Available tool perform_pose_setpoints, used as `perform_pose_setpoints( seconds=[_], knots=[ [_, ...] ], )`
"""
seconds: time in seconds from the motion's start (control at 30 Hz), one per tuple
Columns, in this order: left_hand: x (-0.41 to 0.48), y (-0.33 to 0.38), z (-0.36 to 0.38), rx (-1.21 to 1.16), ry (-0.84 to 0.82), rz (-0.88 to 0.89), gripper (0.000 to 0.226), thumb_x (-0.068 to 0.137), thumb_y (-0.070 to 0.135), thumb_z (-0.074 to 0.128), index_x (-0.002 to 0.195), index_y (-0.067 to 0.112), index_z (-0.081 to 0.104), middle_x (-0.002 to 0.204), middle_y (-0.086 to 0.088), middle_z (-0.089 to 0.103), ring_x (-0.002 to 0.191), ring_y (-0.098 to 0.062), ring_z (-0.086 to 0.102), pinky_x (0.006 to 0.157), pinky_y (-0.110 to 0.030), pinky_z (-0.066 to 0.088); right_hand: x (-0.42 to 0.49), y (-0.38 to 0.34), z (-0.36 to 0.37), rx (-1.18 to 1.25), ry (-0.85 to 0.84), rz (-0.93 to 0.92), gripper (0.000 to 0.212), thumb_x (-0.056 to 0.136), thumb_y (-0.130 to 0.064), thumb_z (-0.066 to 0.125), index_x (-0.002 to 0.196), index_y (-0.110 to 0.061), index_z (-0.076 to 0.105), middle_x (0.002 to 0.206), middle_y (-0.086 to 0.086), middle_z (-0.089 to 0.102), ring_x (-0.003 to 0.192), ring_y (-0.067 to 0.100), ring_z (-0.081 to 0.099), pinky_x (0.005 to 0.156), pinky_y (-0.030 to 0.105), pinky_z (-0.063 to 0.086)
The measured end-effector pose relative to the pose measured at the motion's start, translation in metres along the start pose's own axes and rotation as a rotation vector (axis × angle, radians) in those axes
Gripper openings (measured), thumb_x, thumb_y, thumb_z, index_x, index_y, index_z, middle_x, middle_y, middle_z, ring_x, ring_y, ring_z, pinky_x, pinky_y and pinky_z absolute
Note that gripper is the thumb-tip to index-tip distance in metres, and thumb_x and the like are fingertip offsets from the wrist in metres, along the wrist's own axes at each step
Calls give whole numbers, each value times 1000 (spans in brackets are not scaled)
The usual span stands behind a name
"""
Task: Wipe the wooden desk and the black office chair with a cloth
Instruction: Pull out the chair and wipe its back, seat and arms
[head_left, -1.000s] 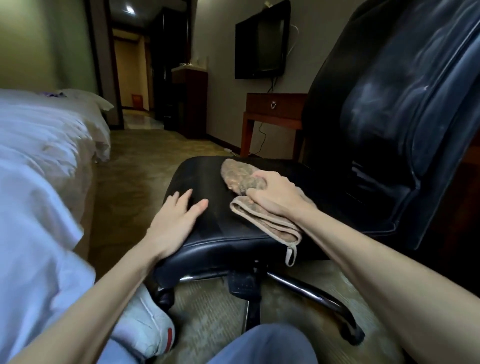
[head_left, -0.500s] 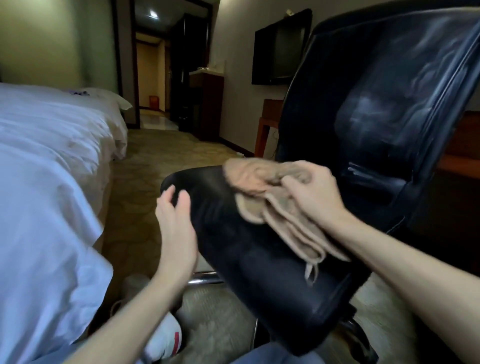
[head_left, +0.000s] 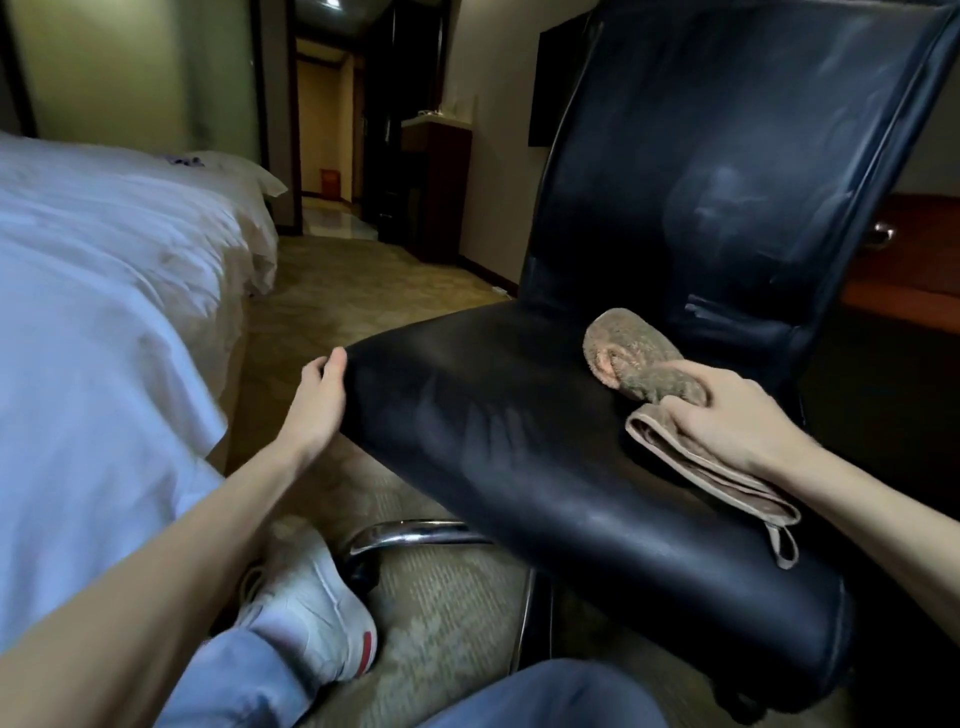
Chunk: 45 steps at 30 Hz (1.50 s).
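- Black office chair (head_left: 519, 441): stands in the middle of the view on patterned carpet (head_left: 441, 623), between the bed (head_left: 104, 286) on the left and the wooden desk (head_left: 909, 270) on the right. The seat is turned at an angle, with one corner pointing left.
- Upholstery: smooth, leather-like, glossy, with pale smears across the tall backrest and fine creases in the seat. The top of the backrest is cut off by the frame.
- Base: only one curved chrome leg (head_left: 405, 532) and part of the column show; the rest is hidden under the seat.
- Cloth (head_left: 639, 358): tan terry, folded in layers, with a small hanging loop at the near end. It lies on the right side of the seat, just in front of the backrest.
- Right hand (head_left: 727, 415): rests on the cloth, with its fingers curled over the fold and gripping it.
- Left hand (head_left: 317, 400): palm against the left corner of the seat, thumb on the rim. The other fingers are largely hidden, so it cannot be determined whether they clasp the seat.
- Desk: only a reddish edge and one metal pull show behind the backrest.
- White shoe (head_left: 311, 597): on the carpet, below the left forearm.
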<state>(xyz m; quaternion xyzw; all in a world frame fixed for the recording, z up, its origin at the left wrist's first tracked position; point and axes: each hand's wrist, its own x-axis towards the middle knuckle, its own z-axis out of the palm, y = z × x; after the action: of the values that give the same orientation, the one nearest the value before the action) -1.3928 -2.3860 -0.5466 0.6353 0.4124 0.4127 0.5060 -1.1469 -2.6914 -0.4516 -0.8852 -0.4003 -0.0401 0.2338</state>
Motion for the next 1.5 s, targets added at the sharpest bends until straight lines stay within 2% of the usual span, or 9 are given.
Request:
perform_pose_setpoints(
  seconds=[0.37, 0.5, 0.63, 0.77, 0.97, 1.07, 1.17, 1.33, 1.5],
  knots=[
    [-73, -1, 18, -99, 297, 2, 38, 103, 55, 43, 114, 19, 49, 122, -3, 55, 116, -24, 50, 96, -39, 35, -66, -118, 95, -6, 244, -264, 49, 80, -43, 45, 125, -33, 60, 138, -7, 58, 131, 20, 49, 110, 41, 39],
    [-111, -12, 13, -259, 176, 20, 65, 94, 64, 39, 110, 4, 60, 110, -18, 67, 109, -38, 60, 97, -52, 46, -69, -165, 127, 219, 292, -317, 44, 83, -34, 53, 126, -30, 62, 141, -11, 56, 141, 16, 40, 117, 42, 32],
    [-111, -5, 3, -479, 46, -159, 60, 101, 67, 36, 77, 18, 60, 63, 3, 63, 63, -17, 60, 66, -34, 45, -73, -157, 113, 410, 296, -380, 48, 81, -42, 45, 125, -38, 63, 134, -21, 61, 129, 0, 47, 106, 33, 42],
    [-92, 12, 8, -446, -132, -242, 57, 101, 66, 38, 81, 19, 62, 75, -4, 63, 65, -19, 59, 63, -32, 46, -54, -114, 68, 433, 412, -375, 48, 81, -39, 49, 127, -37, 61, 121, -16, 69, 113, 9, 63, 97, 36, 53],
    [-79, 31, 30, -325, -286, -211, 48, 106, 54, 40, 129, 22, 67, 112, -10, 77, 89, -18, 76, 72, -28, 55, -5, -37, 12, 205, 601, -159, 44, 82, -47, 47, 125, -42, 51, 112, -6, 72, 105, 23, 61, 92, 43, 45],
    [-89, 37, 37, -411, -412, -290, 47, 98, 55, 56, 123, 19, 71, 106, -10, 79, 90, -24, 78, 61, -26, 60, 19, -3, 16, -21, 312, 49, 66, 83, -64, 53, 143, -40, 39, 135, 8, 64, 129, 32, 54, 115, 63, 25],
    [-106, 39, 40, -504, -455, -351, 48, 94, 49, 65, 128, 16, 68, 113, -15, 77, 100, -34, 76, 72, -39, 63, 33, 7, 22, -47, 21, 179, 83, 79, -77, 51, 149, -33, 44, 153, 9, 50, 138, 38, 46, 111, 52, 34],
    [-145, 37, 61, -564, -300, -338, 48, 92, 42, 72, 136, 33, 54, 116, -7, 75, 100, -32, 75, 75, -47, 64, 39, -11, 25, -60, -45, 49, 50, 93, -51, 47, 138, -31, 57, 152, 7, 52, 135, 34, 48, 99, 41, 37],
    [-199, 32, 109, -615, -294, -211, 87, 98, 35, 68, 161, 43, 9, 154, 2, 49, 135, -23, 54, 118, -46, 40, 36, -54, 37, -96, -73, -43, 57, 90, -51, 47, 145, -38, 51, 155, 3, 51, 139, 32, 45, 97, 36, 29]
  ],
)
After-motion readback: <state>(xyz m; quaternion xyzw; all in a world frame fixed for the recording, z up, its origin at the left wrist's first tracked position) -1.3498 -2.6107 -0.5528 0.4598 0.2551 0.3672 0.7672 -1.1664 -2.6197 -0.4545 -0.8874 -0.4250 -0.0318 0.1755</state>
